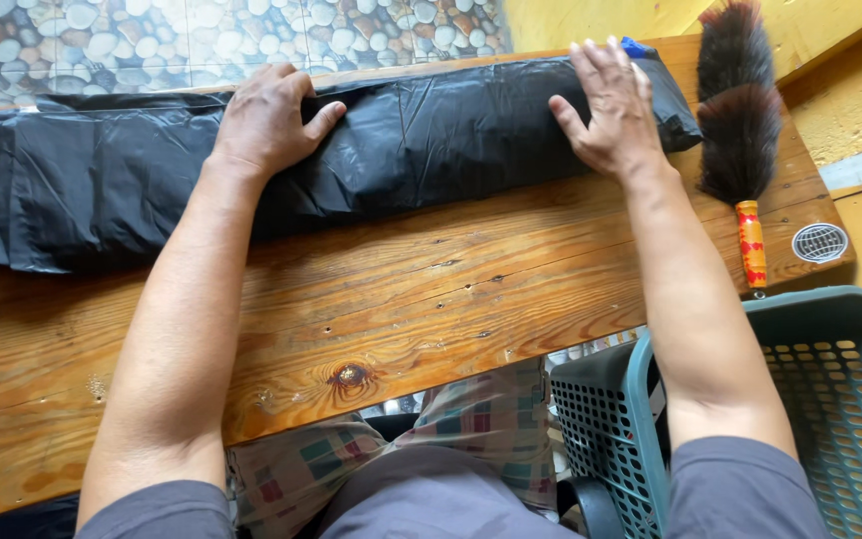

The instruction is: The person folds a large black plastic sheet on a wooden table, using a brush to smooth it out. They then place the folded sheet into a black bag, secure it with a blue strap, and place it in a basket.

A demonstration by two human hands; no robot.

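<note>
A long black plastic bag (431, 130), folded into a wide strip, lies across the far half of a wooden table (401, 299). My left hand (266, 120) presses flat on the bag left of its middle, fingers together and thumb spread. My right hand (611, 105) rests palm down on the bag's right end, fingers apart. A small blue bit (636, 47) shows just beyond my right fingertips. Neither hand grips anything.
A dark feather duster (738, 110) with a red and yellow handle lies on the table's right end, beside a round metal disc (819, 242). A teal plastic basket (830, 399) stands at the lower right. Pebble-pattern floor (202, 40) lies beyond the table.
</note>
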